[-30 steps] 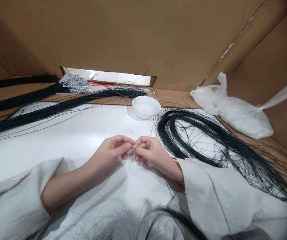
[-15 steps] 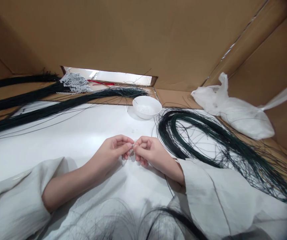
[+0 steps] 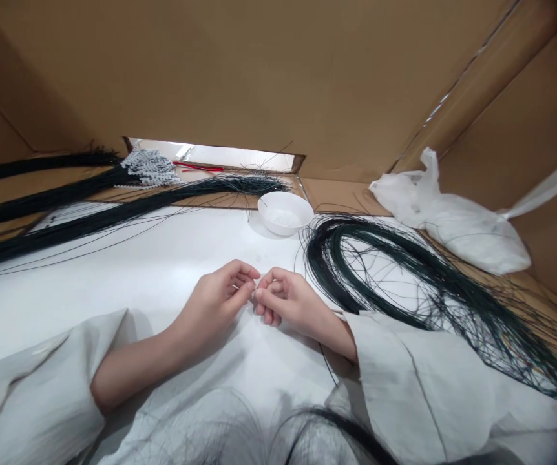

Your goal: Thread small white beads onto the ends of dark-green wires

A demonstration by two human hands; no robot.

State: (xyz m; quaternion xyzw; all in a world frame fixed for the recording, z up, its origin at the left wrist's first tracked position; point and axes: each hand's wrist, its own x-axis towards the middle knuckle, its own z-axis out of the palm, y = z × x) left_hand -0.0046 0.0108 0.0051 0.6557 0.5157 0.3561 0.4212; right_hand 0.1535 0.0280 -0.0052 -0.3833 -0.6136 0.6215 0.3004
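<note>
Over the white tabletop (image 3: pixel 128 258), my left hand (image 3: pixel 223 294) and my right hand (image 3: pixel 291 297) meet fingertip to fingertip. Thumb and forefinger are brought together on each hand. Something tiny and pale seems to sit between the fingertips, too small to name. A thin dark strand (image 3: pixel 325 363) comes out from under my right wrist; its other end is hidden. Just beyond the hands stands a white bowl (image 3: pixel 285 213) with small whitish bits in it. To the right of my right hand lies a looped bundle of dark green wires (image 3: pixel 380 229).
Long bundles of dark wire (image 3: pixel 79 223) stretch along the left. White beaded strands (image 3: pixel 148 168) and a red thin item (image 3: pixel 198 167) lie by the slot in the cardboard wall (image 3: pixel 259 77). A white plastic bag (image 3: pixel 472 232) rests at the right.
My fingertips have shifted slightly, and the dark tip seen between them before is no longer visible. The view has tilted a little; the surrounding things stay put.
</note>
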